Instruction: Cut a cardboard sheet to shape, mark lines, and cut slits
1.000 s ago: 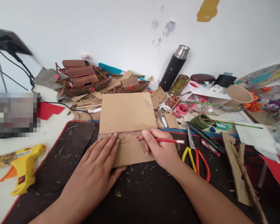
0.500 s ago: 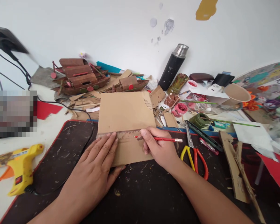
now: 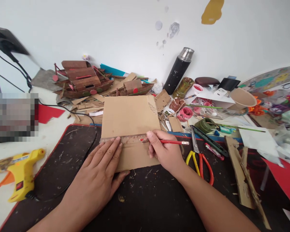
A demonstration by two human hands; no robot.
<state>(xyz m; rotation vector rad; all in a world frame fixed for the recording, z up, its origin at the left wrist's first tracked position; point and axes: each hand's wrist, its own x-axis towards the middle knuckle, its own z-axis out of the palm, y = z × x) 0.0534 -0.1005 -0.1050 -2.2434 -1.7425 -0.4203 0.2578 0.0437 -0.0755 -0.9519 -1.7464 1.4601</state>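
Observation:
A piece of brown cardboard (image 3: pixel 129 116) lies in front of me, with a see-through ruler (image 3: pixel 130 139) across its lower part. My left hand (image 3: pixel 100 167) rests flat, its fingertips pressing on the ruler and its thumb at the cardboard's near edge. In my right hand (image 3: pixel 165 149) a red pencil (image 3: pixel 175 141) is pinched between thumb and fingers. The pencil's tip is close to the ruler's edge; whether it touches the cardboard I cannot tell.
A yellow glue gun (image 3: pixel 25 170) lies at left, its cable crossing the dark mat (image 3: pixel 145 206). Scissors (image 3: pixel 200 164), a green utility knife (image 3: pixel 209 140) and cardboard strips (image 3: pixel 241 177) are at right. Behind stand model boats (image 3: pixel 84 82), a black flask (image 3: pixel 178 71) and paint pots (image 3: pixel 185 113).
My right hand and the pencil have shifted very slightly upward by the ruler. My left hand, the ruler and the cardboard stay in place.

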